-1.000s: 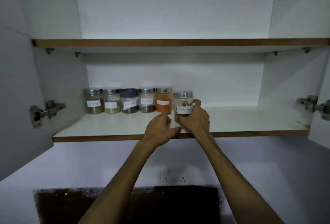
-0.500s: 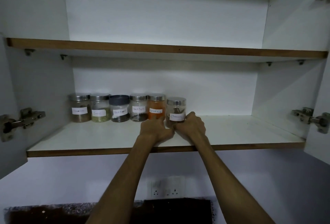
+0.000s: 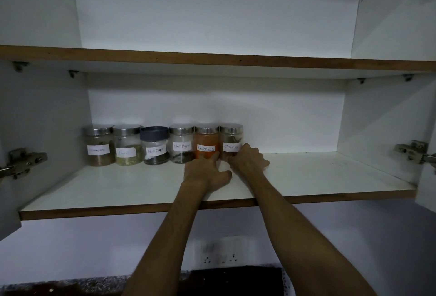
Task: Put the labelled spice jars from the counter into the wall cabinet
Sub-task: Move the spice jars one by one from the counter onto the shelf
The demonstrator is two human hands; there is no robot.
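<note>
Six labelled spice jars stand in a row at the back left of the cabinet's lower shelf (image 3: 330, 177). The cinnamon jar (image 3: 231, 137) is the rightmost, touching the orange red chilli powder jar (image 3: 206, 141). My right hand (image 3: 250, 162) holds the cinnamon jar low on its right side, thumb up beside the label. My left hand (image 3: 207, 173) lies on the shelf with straight fingers touching the bases of these two jars. Further left stand two black pepper jars (image 3: 181, 144) (image 3: 155, 145), a fennel jar (image 3: 127, 145) and a brown spice jar (image 3: 99, 145).
The upper shelf (image 3: 212, 58) holds nothing in view. Both doors are swung open, with hinges at the left (image 3: 21, 162) and right (image 3: 412, 151). Below the cabinet are a wall socket (image 3: 221, 252) and a dark speckled counter (image 3: 70, 287).
The cinnamon jar went from the shelf's front to the back, into line beside the red chilli jar. Both hands followed it inward and sank to its base.
</note>
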